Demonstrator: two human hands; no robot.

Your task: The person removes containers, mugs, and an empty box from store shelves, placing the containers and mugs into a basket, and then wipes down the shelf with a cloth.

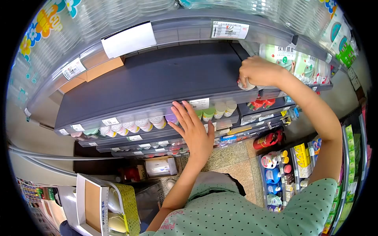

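My right hand (258,71) is closed over a crumpled whitish cloth (247,85), pressed down at the right front part of a dark grey shelf (157,74). Most of the cloth is hidden beneath my fingers. My left hand (193,131) has its fingers spread, with the fingertips at the shelf's clear front strip beside a white price label (199,103). Whether it touches the strip, I cannot tell. White patterned cups or tubs (156,120) and green-and-white containers (219,110) stand on the shelf below, close to my left hand.
Stacks of clear plastic cups (153,6) fill the shelf above, and a blank white card (129,40) hangs from its edge. Packaged goods (307,67) stand at the right. A fire extinguisher (269,140) is on the floor. A yellow basket (128,204) and white box (92,204) are at lower left.
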